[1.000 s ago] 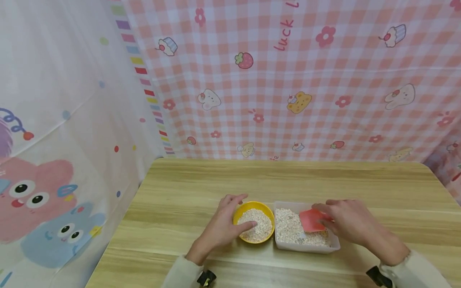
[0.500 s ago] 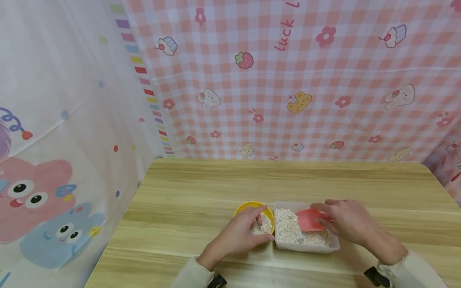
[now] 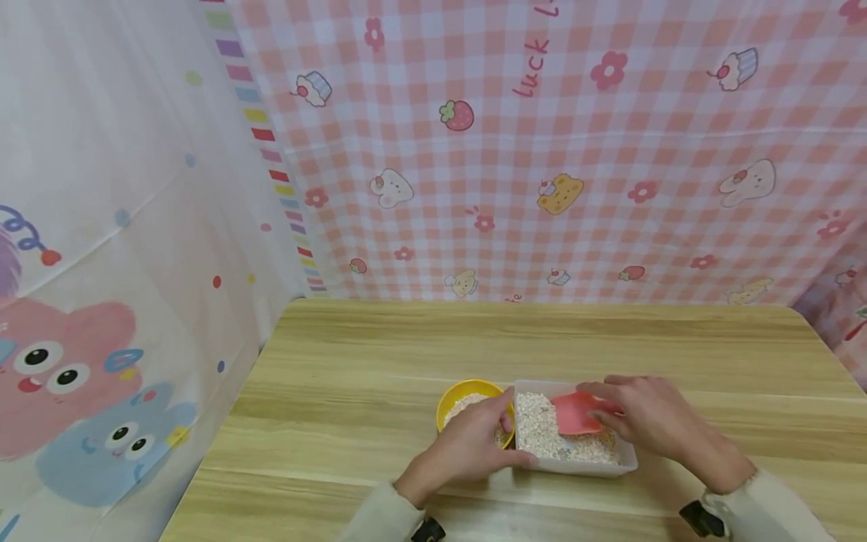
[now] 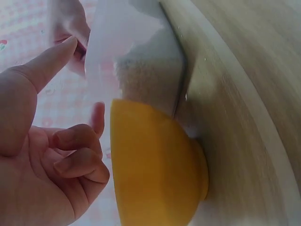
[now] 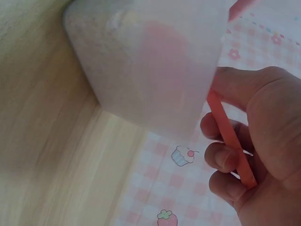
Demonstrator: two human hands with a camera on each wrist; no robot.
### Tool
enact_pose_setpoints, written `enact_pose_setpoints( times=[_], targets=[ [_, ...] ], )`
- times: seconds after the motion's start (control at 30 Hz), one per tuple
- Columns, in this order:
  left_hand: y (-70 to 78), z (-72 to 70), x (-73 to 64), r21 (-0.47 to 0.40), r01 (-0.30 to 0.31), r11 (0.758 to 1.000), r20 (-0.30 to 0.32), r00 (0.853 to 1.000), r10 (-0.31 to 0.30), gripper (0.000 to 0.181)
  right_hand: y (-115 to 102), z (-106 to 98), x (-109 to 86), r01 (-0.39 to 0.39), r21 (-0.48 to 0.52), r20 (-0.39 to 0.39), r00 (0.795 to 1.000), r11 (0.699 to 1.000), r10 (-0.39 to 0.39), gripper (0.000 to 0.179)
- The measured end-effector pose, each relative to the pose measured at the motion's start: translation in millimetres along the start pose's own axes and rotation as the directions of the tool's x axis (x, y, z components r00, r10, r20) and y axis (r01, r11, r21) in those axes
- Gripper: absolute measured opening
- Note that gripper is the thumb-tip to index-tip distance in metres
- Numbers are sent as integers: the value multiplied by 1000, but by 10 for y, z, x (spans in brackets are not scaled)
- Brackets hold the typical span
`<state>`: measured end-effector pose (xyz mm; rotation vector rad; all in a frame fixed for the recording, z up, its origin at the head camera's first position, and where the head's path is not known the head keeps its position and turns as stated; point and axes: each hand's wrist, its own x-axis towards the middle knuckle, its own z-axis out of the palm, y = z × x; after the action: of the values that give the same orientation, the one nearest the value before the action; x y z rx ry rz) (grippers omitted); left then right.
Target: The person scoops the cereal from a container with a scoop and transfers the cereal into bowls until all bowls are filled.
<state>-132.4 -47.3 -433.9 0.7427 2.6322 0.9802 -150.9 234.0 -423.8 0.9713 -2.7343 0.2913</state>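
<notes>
My right hand grips a pinkish-red scoop, fingers curled round its flat handle. The scoop's blade dips into a translucent white plastic tub of oats; its outline shows through the tub wall in the right wrist view. Left of the tub stands a yellow bowl, also holding oats, which my left hand partly covers from above. The left thumb reaches out straight to the tub's near left corner, its index fingertip close to the tub's left rim. The other left fingers bend loosely around nothing.
Bowl and tub stand side by side on a wood-grain table. A pink checked cloth hangs behind the table's far edge, and a white cartoon-print cloth hangs along the left.
My left hand has moved right, from the bowl's left side across its top to the tub's left edge. The scoop has shifted slightly left in the oats, still in my right hand.
</notes>
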Motion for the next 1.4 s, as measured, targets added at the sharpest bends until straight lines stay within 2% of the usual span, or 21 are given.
enact_pose_setpoints(
  times=[0.1, 0.33, 0.53, 0.67, 0.8, 0.9, 1.1, 1.4],
  targets=[
    [24, 27, 30, 39, 13, 999, -1, 1000, -13, 101, 7, 18, 7, 4, 15, 6, 1000, 1000, -4, 36],
    [81, 50, 66, 47, 82, 996, 14, 996, -82, 105, 29, 43, 10, 22, 63, 34, 999, 998, -24, 38],
    [106, 46, 72, 67, 106, 992, 25, 994, -108, 105, 25, 64, 16, 50, 137, 46, 997, 989, -57, 36],
    [119, 37, 73, 87, 121, 989, 29, 992, -124, 105, 3, 75, 27, 55, 215, 74, 995, 975, -73, 36],
    [130, 35, 76, 107, 123, 987, 26, 992, -126, 104, -32, 85, 35, 20, 302, 137, 989, 953, -64, 32],
    [131, 41, 82, 124, 120, 985, 25, 992, -124, 104, -62, 97, 42, 5, 336, 151, 987, 942, -60, 29],
    [143, 53, 94, 138, 125, 983, 29, 991, -130, 104, -106, 113, 74, 31, 333, 125, 989, 942, -77, 29],
    [165, 43, 102, 130, 144, 981, 36, 988, -150, 103, -146, 160, 118, -4, 347, 176, 983, 938, -61, 29]
  ],
)
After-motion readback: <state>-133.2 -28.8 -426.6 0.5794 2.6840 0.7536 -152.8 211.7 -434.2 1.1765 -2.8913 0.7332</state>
